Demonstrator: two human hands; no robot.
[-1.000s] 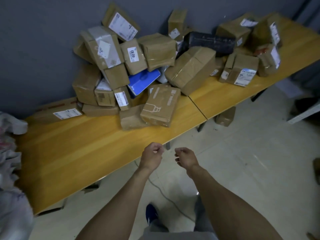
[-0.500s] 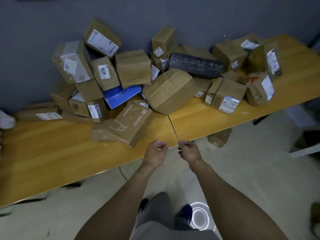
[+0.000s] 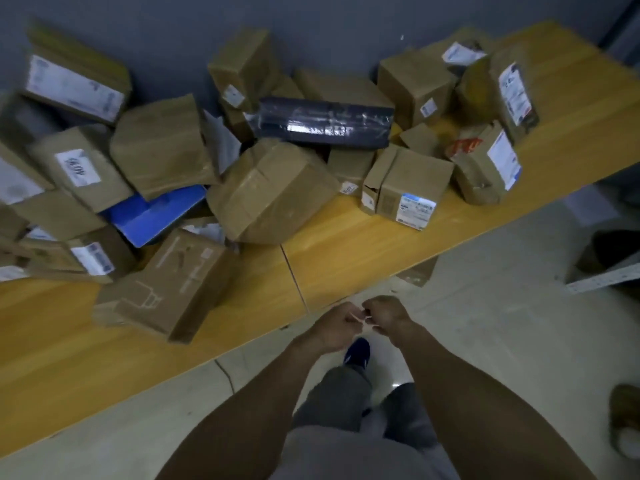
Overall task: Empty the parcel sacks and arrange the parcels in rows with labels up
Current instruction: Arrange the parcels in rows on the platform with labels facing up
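Note:
A jumbled heap of brown cardboard parcels (image 3: 273,192) lies against the grey wall on two wooden tables (image 3: 346,251). A black wrapped parcel (image 3: 325,123) and a blue flat parcel (image 3: 156,213) are among them. Some labels face up, others face sideways or are hidden. My left hand (image 3: 334,327) and my right hand (image 3: 384,313) are close together just in front of the table edge, fingers curled, both pinching a thin white strip (image 3: 362,320) between them. Neither hand touches a parcel.
A long brown box (image 3: 166,289) lies nearest the table's front edge. Bare wood shows at the front left and far right of the tables. One small box (image 3: 417,271) sits on the floor under the table. My feet stand on a pale tiled floor.
The view has moved closer to the pile and shifted right. My hands have come together and a thin white strip now shows between them.

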